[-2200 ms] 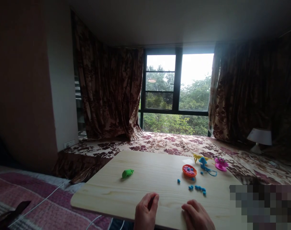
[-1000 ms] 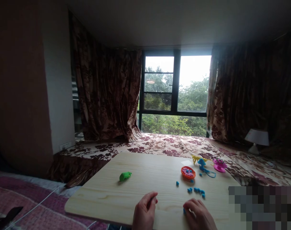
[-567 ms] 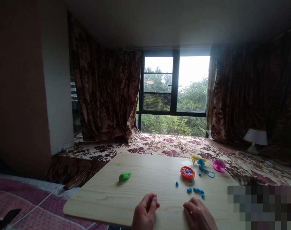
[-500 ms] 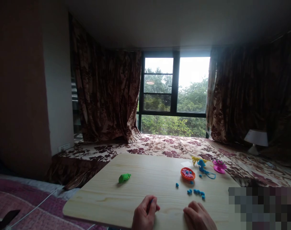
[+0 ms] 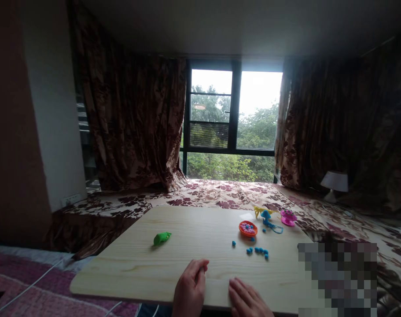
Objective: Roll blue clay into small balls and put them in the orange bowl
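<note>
My left hand point(image 5: 191, 285) rests near the table's front edge, thumb and fingers pinched together; whatever is between them is hidden. To its right, my right hand point(image 5: 247, 297) lies palm down on the tabletop, fingers stretched out side by side. Beyond the hands sit several small blue clay lumps point(image 5: 261, 251), with one lone blue lump point(image 5: 233, 243) farther left. Behind them stands an orange dish point(image 5: 242, 233) of pink and blue balls. A green clay-like piece point(image 5: 162, 238) lies on the left part of the table, apart from both hands.
The pale wooden table point(image 5: 121, 264) stands before a window. At its back right are a yellow animal figure point(image 5: 260, 211), a blue mushroom-like piece point(image 5: 266, 215) and a pink piece point(image 5: 288, 218). A pixelated patch covers the right side. A lamp point(image 5: 334, 182) stands behind.
The view has shifted, so the scene sits higher and farther left. My right hand has moved closer to the left, its fingers now flatter. The left hand stays pinched.
</note>
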`<action>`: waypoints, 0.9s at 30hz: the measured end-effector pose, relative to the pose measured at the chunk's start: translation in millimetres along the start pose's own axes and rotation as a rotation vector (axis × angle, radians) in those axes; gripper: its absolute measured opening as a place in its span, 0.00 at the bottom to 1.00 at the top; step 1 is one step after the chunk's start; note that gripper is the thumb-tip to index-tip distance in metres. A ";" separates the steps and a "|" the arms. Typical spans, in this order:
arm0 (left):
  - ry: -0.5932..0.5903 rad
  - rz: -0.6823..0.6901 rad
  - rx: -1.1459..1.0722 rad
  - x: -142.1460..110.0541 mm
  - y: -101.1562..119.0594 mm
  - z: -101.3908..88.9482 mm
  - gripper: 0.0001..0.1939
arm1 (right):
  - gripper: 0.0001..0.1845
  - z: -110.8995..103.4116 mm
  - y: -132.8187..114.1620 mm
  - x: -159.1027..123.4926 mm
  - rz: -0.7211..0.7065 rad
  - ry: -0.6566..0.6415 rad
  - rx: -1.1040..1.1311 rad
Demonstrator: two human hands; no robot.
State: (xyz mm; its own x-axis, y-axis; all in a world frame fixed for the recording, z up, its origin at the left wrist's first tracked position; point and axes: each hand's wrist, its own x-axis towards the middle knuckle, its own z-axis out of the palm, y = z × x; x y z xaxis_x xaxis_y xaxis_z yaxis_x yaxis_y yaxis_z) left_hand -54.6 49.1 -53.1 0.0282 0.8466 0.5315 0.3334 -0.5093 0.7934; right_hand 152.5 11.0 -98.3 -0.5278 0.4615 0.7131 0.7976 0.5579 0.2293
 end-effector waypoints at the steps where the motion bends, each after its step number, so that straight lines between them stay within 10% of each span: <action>1: -0.009 -0.004 0.011 -0.3 0.5 0.0 0.13 | 0.18 -6.8 0.6 5.9 0.053 -0.040 -0.023; 9: -0.056 -0.015 0.075 0.2 0.1 -0.4 0.13 | 0.21 -27.8 -0.2 -1.4 -0.070 -0.033 -0.241; 16: -0.061 0.001 0.096 1.2 -1.4 -0.1 0.13 | 0.23 -29.1 4.3 12.6 0.184 -0.157 -0.192; 22: -0.067 0.007 0.131 0.9 -7.2 1.1 0.13 | 0.28 -24.7 10.2 -22.4 -0.010 -0.047 -0.315; 27: -0.059 -0.067 0.097 1.0 -11.2 2.4 0.14 | 0.22 -21.3 -9.7 12.3 0.168 -0.137 -0.178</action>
State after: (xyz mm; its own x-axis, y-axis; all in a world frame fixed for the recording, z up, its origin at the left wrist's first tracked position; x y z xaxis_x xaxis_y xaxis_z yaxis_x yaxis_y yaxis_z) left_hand -56.1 56.0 -62.2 0.0575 0.8872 0.4577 0.4258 -0.4365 0.7926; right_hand 144.5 -3.4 -77.7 -0.4091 0.6328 0.6574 0.9094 0.3416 0.2371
